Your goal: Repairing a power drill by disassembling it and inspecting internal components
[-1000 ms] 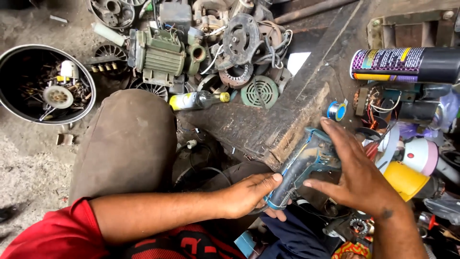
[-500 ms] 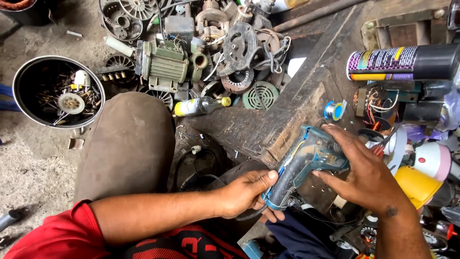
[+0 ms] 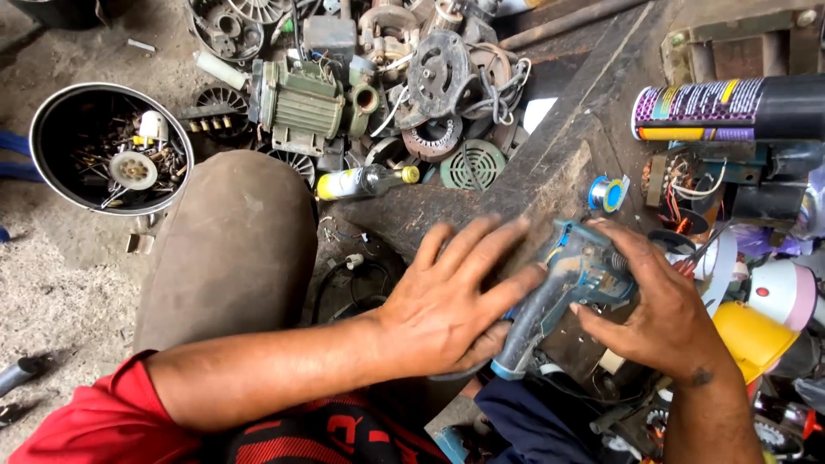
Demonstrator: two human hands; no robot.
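I see my left hand spread flat with its fingers splayed wide over the grey handle of a blue power-tool body, gripping nothing, while my right hand cups the tool's head end, its fingers curled loosely on the casing. The tool lies tilted on the dark wooden bench, near a small solder spool, with 1 spray can lying beyond.

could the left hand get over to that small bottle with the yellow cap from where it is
Probably yes. The left hand rests on the blue power tool, and the small bottle lies on the floor just beyond its fingertips, with only dark floor between and nothing lying on top of it.
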